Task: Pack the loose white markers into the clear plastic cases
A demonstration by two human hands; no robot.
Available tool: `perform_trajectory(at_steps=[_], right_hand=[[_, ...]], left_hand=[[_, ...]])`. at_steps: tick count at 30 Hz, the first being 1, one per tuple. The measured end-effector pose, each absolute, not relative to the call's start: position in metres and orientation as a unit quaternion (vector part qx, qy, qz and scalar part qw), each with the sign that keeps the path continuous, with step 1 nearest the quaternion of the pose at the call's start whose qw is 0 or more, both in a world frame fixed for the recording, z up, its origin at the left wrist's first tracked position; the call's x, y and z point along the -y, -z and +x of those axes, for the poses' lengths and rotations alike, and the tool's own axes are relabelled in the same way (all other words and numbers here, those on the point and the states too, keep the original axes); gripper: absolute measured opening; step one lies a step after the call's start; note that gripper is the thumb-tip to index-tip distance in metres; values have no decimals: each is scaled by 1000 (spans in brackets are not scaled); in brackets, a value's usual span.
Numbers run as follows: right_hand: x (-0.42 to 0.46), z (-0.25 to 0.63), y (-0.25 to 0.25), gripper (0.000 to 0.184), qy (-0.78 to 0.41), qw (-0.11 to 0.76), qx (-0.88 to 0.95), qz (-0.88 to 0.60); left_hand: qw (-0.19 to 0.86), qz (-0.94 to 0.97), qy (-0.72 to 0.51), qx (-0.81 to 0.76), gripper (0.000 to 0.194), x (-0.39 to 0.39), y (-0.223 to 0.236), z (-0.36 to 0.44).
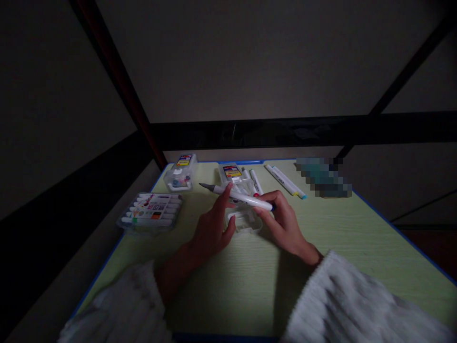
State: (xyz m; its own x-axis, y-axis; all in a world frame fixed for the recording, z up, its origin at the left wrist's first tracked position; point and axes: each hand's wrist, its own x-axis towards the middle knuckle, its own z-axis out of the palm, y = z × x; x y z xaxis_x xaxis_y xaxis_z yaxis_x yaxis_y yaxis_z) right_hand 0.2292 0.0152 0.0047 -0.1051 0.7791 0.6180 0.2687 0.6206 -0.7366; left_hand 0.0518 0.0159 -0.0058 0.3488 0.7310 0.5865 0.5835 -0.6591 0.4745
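A white marker [246, 197], its dark pointed tip bare at the left, is held slanting above the table. My right hand [283, 221] pinches its dark-blue right end between thumb and fingers. Near the tip end, the raised index finger of my left hand [212, 226] crosses the barrel and seems to touch it, while the thumb stays apart below. Behind and beneath the marker stands an open clear plastic case [244, 224] with a yellow-and-blue label on its raised lid [231, 172]. Several white markers [255, 182] lie partly hidden behind it.
To the left are a clear case of markers [152, 209] and a smaller handled case [181, 174] with coloured contents. Two markers [285, 181] with yellow and blue ends lie right of centre. A pixelated greenish thing [323, 177] is at the back right. The table [357, 247] has a blue edge.
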Motion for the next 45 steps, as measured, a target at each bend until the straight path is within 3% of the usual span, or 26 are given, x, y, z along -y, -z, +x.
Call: perform_trajectory(at_steps=[8, 17, 45], right_hand=[[-19, 223, -11, 15, -381, 614, 587, -365], [-13, 216, -15, 26, -562, 615, 432, -346], [-11, 213, -21, 28, -573, 660, 325, -362]], left_hand=[[81, 822, -392, -404, 78, -16, 4, 51], [75, 832, -383, -394, 77, -17, 6, 51], [46, 823, -389, -410, 71, -22, 10, 48]])
